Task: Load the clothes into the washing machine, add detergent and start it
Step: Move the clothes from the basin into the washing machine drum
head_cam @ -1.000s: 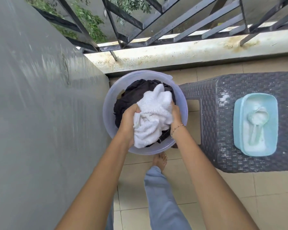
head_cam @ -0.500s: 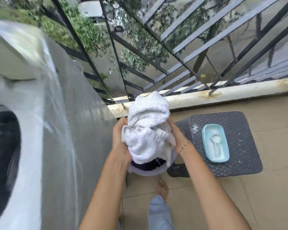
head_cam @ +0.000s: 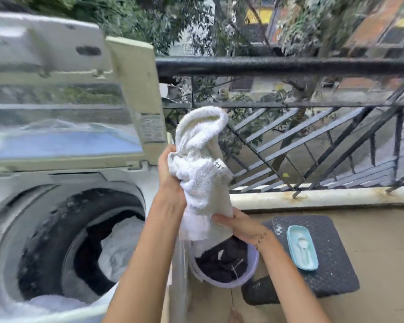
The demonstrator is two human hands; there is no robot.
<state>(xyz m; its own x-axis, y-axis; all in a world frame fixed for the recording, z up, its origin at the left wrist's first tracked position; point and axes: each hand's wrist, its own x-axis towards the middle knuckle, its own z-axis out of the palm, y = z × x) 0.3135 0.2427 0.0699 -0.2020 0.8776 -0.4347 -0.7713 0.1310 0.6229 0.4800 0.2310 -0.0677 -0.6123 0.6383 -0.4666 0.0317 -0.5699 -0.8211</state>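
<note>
Both hands are closed on the white towel (head_cam: 203, 169), bunched upright: the left hand (head_cam: 170, 180) high, the right hand (head_cam: 233, 223) under its lower end. The washer's open drum (head_cam: 84, 243) lies at about eight o'clock from the bundle, nearer the left hand; blur hides what is inside.

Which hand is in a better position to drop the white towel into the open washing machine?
Probably the left hand: it grips the white towel high up, on the side next to the drum opening. The right hand only supports the lower end, above the basket.
</note>
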